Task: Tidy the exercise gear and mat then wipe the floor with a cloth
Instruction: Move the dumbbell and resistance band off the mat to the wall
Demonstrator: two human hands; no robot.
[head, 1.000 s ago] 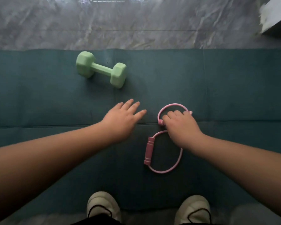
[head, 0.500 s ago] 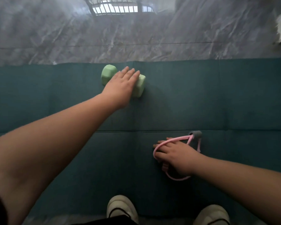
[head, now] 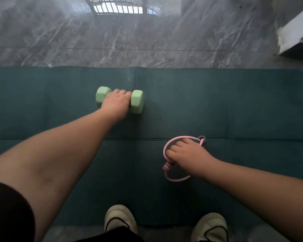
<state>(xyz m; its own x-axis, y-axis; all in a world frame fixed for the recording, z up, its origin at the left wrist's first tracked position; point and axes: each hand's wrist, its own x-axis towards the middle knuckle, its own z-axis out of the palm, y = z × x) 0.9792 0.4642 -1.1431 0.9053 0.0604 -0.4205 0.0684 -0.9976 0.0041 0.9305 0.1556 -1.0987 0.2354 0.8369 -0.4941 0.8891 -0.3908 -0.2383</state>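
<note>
While the right hand [head: 187,156] grips the pink rubber resistance loop [head: 175,179], the left hand [head: 116,103] curls over the pale green dumbbell [head: 136,101], whose long axis runs parallel to the teal mat's [head: 234,105] far edge.

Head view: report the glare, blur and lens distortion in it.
Head view: bright window glare reflects off the glossy grey marble floor at the top; the left hand gripping the pale green dumbbell is slightly motion-blurred at the fingertips; the right hand holding the pink resistance band is sharper; the wide-angle lens enlarges the near forearms over the teal exercise mat.
</note>
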